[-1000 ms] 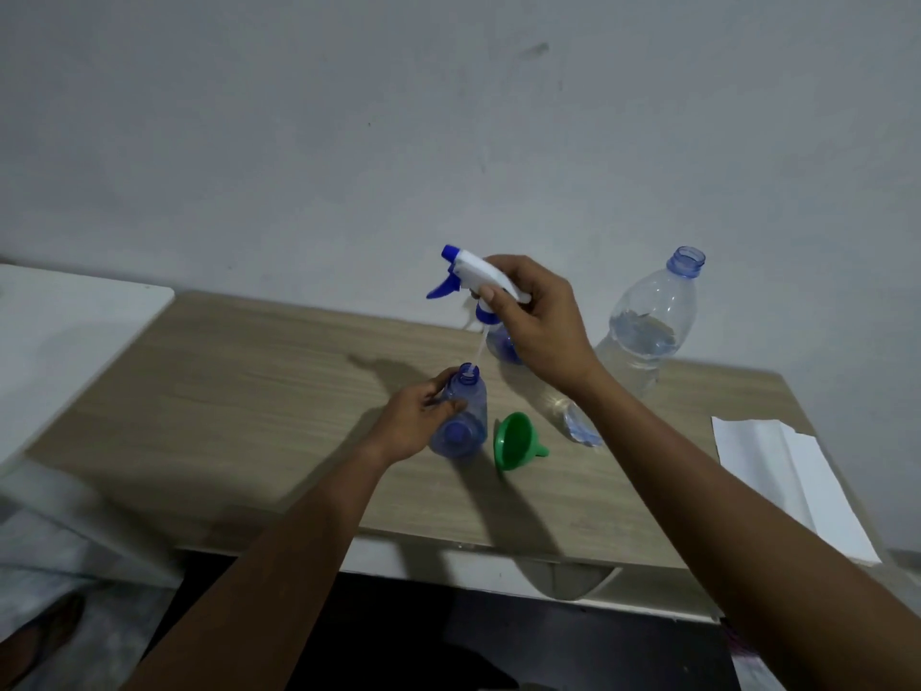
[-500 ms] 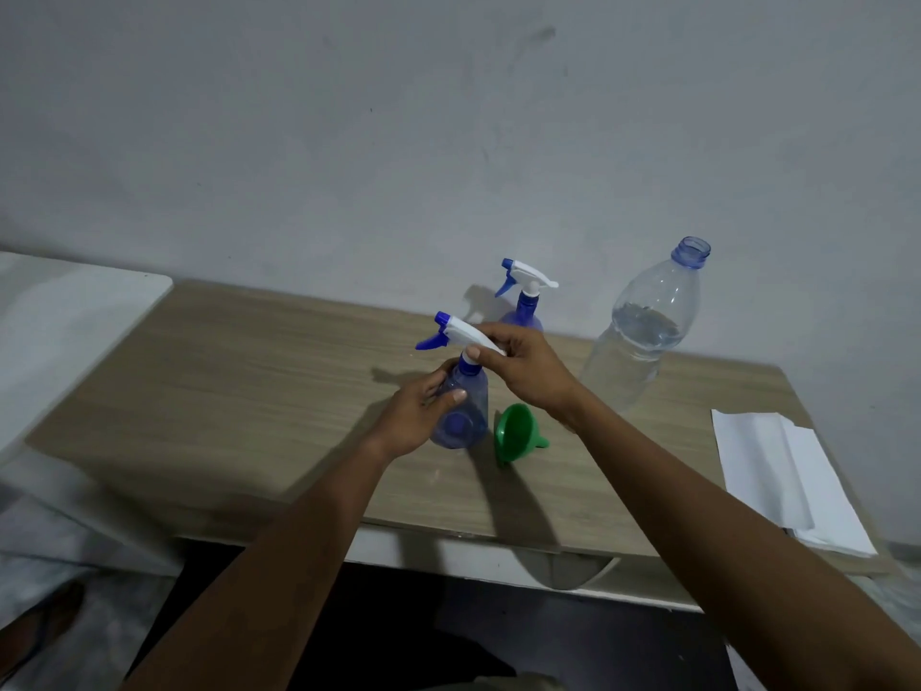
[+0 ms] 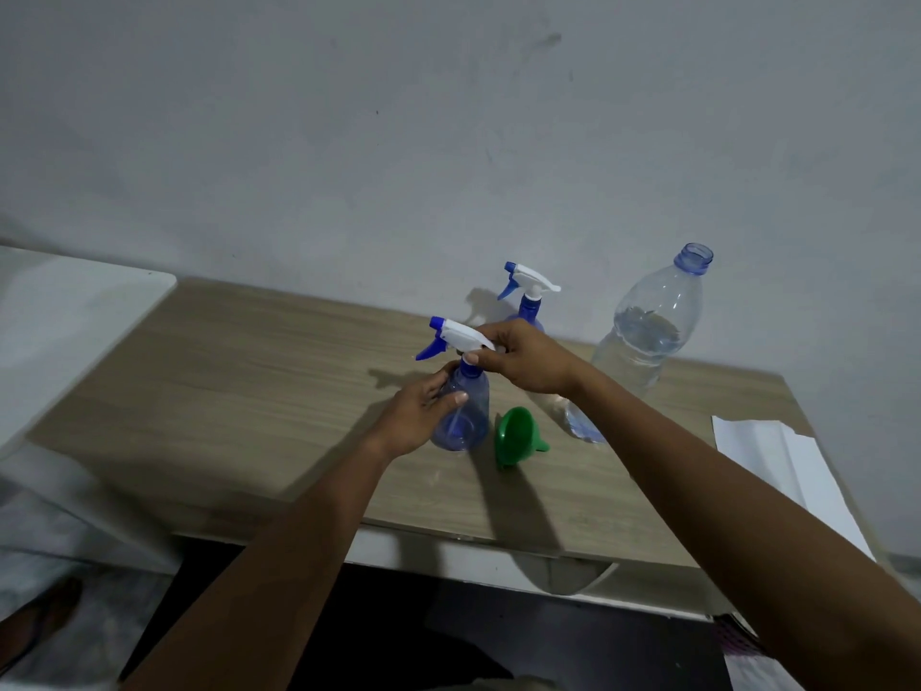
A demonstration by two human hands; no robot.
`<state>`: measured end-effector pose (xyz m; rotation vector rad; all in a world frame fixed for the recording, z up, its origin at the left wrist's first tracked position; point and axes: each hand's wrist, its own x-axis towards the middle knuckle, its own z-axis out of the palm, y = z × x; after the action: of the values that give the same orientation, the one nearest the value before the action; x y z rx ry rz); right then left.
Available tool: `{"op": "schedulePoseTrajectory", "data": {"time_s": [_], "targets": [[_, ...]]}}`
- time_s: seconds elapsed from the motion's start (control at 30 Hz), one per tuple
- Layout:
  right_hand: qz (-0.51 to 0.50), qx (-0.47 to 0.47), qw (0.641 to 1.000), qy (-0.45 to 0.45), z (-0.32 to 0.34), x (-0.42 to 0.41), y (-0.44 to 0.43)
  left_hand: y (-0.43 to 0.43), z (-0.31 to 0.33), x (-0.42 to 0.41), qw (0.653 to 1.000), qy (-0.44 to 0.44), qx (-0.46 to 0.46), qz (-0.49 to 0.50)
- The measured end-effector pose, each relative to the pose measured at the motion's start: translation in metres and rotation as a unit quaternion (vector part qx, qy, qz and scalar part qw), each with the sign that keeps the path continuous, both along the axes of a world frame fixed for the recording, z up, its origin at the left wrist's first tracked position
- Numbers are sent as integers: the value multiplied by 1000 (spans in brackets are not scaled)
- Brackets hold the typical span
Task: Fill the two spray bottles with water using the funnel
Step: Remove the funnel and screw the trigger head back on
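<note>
A small blue spray bottle (image 3: pixel 466 416) stands on the wooden table (image 3: pixel 249 391), and my left hand (image 3: pixel 418 416) grips its body. My right hand (image 3: pixel 528 364) pinches the white and blue spray head (image 3: pixel 456 336) sitting on that bottle's neck. A second spray bottle (image 3: pixel 528 299) with its head on stands behind, partly hidden by my right hand. The green funnel (image 3: pixel 516 438) lies on its side just right of the held bottle. An uncapped clear water bottle (image 3: pixel 648 336), partly full, stands at the right.
White paper sheets (image 3: pixel 777 461) lie at the table's right edge. A white surface (image 3: pixel 65 311) adjoins the table on the left. The wall runs close behind the bottles. A foot in a sandal shows on the floor at bottom left.
My right hand has brought the spray head down from above onto the near bottle's neck, its tube going inside. The rear spray bottle came into view. My left hand stayed on the bottle.
</note>
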<state>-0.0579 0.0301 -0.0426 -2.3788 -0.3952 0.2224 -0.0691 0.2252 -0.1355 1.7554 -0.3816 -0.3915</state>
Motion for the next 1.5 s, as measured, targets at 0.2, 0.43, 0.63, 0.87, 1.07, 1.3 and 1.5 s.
{"op": "schedulePoseTrajectory", "data": {"time_s": [0.2,0.43,0.63,0.87,1.07,1.3,1.5], "targets": [[31,-47,998,-7,5,-1,-1,-2,2,-1,1000,7,-21,1],[8,-77,991,-105,-11,-8,-3,-2,1,0,1000,-1,-13,2],[-13,-75,991,-110,-20,-6,-4,-1,0,1,1000,-2,-18,5],[-27,-25,995,-88,-22,-5,-7,0,1,3,1000,5,-26,0],[-25,-14,996,-88,-26,-9,-8,-1,0,4,999,14,-35,5],[-2,-3,997,-80,-23,-11,-8,-1,-1,4,999,24,-28,11],[-17,27,995,-100,-28,-18,-5,-1,-1,3,999,25,-30,7]]}}
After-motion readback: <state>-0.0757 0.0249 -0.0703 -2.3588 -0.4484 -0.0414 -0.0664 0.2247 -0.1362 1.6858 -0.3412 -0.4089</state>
